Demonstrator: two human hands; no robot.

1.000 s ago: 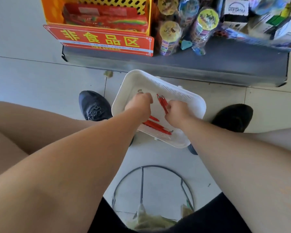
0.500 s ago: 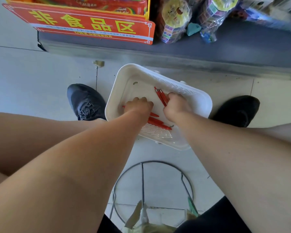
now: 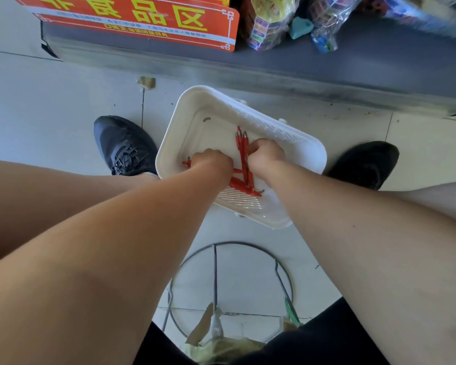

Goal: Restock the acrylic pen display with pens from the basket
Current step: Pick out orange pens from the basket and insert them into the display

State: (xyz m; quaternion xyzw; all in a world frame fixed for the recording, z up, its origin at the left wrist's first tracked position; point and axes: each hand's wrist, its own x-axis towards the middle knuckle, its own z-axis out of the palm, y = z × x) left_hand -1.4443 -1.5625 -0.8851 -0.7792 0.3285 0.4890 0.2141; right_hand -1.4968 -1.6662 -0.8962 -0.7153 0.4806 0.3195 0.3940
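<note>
Both hands have shifted inside the basket (image 3: 211, 135) since half a second ago. The left hand (image 3: 212, 164) slid toward the basket's left wall, and the right hand (image 3: 266, 156) turned its pen bundle (image 3: 243, 151) so that it now points straighter toward the far edge. The right fingers are curled tight round this bundle, and the silvery tips stick out beyond the fist. The left fingers are curled down on a single pen (image 3: 187, 162), of which only a red end shows to the left of the knuckles. Some loose pens (image 3: 237, 183) lie crossed by the basket's near edge, on its slotted floor. I judge the gathering is nearly done, but the acrylic display is not in view. The basket is smooth white plastic with rounded corners. The pens are slim, red and glossy, so they may slip easily.
</note>
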